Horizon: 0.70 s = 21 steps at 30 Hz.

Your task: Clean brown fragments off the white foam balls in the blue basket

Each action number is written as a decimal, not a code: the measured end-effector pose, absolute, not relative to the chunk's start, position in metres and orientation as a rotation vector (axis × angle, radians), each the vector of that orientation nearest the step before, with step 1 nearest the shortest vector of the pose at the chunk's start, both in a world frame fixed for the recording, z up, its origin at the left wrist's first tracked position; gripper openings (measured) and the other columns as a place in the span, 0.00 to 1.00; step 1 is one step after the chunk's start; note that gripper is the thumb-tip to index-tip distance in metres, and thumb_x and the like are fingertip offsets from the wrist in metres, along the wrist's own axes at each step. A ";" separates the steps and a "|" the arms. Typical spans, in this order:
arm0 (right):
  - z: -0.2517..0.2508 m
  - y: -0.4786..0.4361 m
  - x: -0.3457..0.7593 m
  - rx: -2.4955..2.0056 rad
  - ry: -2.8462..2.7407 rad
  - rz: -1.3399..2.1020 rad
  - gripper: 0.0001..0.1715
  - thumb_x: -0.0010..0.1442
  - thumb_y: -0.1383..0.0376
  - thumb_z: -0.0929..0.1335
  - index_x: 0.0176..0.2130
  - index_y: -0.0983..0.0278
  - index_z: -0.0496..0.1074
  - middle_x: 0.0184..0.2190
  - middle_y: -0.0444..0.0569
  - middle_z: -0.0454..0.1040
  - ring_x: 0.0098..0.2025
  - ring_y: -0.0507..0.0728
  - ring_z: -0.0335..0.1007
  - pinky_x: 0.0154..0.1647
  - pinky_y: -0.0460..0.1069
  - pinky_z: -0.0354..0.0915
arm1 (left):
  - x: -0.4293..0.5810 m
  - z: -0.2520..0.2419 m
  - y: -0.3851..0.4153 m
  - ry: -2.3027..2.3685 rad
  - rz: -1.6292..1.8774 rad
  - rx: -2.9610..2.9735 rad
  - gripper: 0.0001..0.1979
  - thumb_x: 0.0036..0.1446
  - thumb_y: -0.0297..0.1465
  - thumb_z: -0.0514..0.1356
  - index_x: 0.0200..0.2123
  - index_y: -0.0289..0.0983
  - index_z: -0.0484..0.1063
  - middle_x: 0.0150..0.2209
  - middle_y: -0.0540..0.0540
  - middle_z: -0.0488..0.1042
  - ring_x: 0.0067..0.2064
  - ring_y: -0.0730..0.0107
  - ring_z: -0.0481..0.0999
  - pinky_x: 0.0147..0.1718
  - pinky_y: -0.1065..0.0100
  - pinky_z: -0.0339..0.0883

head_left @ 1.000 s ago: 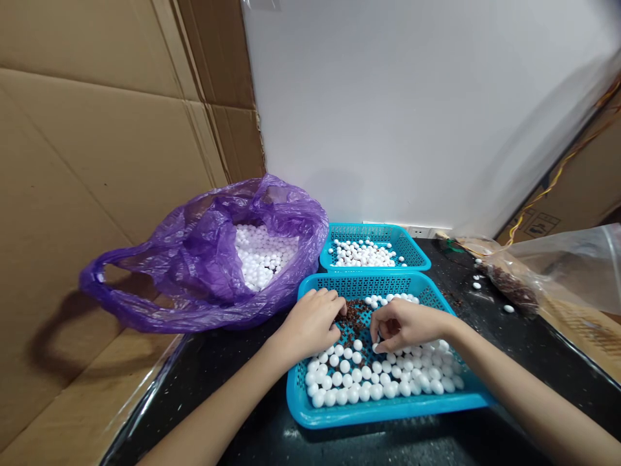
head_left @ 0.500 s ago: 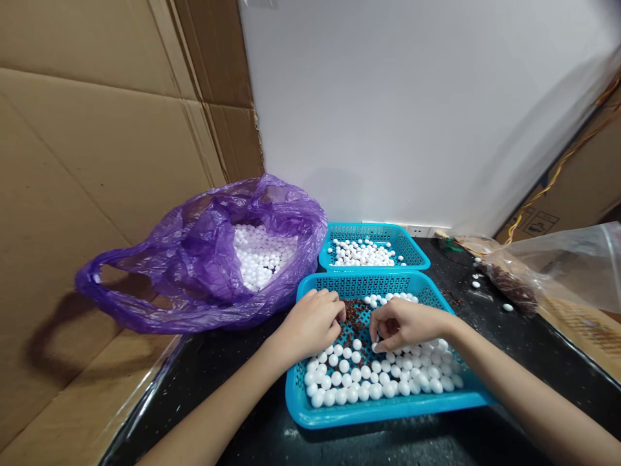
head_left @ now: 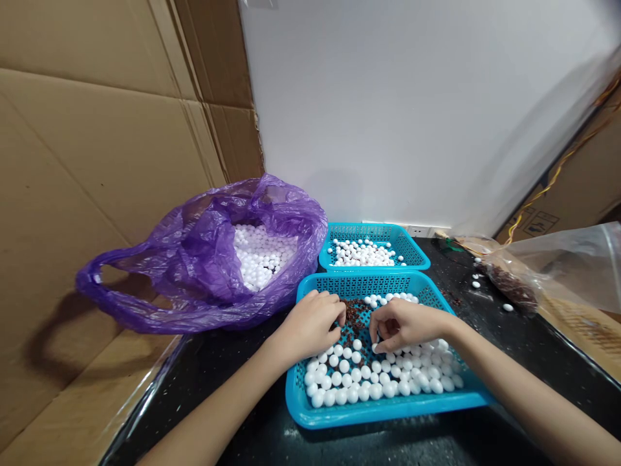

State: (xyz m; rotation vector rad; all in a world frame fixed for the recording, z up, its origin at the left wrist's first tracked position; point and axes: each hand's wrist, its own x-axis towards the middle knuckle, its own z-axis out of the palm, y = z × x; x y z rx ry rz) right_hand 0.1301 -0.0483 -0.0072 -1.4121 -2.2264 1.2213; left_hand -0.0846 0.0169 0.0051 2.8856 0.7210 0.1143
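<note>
Both hands are inside the near blue plastic basket point(head_left: 388, 415), which holds many white balls point(head_left: 356, 375) and a patch of small reddish-brown bits point(head_left: 356, 313). My left hand point(head_left: 313, 321) rests at the basket's left side with its fingers curled and closed; whatever they hold, if anything, is hidden. Across from it, my right hand point(head_left: 405, 325) pinches with thumb and forefinger, and a white ball point(head_left: 375, 347) shows at the fingertips. Loose balls lie below both hands, and more sit behind the right one along the far wall.
Behind stands a second blue basket point(head_left: 421, 260) with smaller-looking white balls. A crumpled purple plastic bag point(head_left: 194, 239) of white balls lies on the left. Right, a clear bag point(head_left: 514, 285) of brown bits lies on the black tabletop point(head_left: 466, 323) near stray white pieces. Cardboard point(head_left: 97, 129) borders the left.
</note>
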 end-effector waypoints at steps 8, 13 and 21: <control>-0.009 -0.048 0.131 -1.408 -2.227 1.225 0.11 0.51 0.62 0.72 0.34 0.67 0.74 0.20 0.43 0.71 0.22 0.50 0.65 0.22 0.43 0.57 | -0.086 0.004 0.017 0.612 0.109 2.893 0.06 0.55 0.27 0.56 0.32 0.39 0.73 0.35 0.48 0.71 0.40 0.63 0.69 0.41 0.63 0.58; -0.009 -0.048 0.131 -1.405 -2.235 1.224 0.11 0.51 0.62 0.71 0.34 0.67 0.74 0.21 0.43 0.71 0.23 0.50 0.66 0.22 0.43 0.57 | -0.086 0.007 0.017 0.598 0.091 2.888 0.05 0.56 0.28 0.57 0.30 0.38 0.73 0.34 0.48 0.71 0.39 0.64 0.70 0.40 0.64 0.58; -0.010 -0.048 0.131 -1.402 -2.245 1.217 0.11 0.51 0.62 0.72 0.34 0.67 0.74 0.21 0.43 0.72 0.23 0.50 0.66 0.22 0.43 0.58 | -0.083 0.006 0.017 0.596 0.067 2.891 0.04 0.55 0.28 0.58 0.29 0.37 0.72 0.33 0.48 0.71 0.39 0.64 0.71 0.40 0.65 0.59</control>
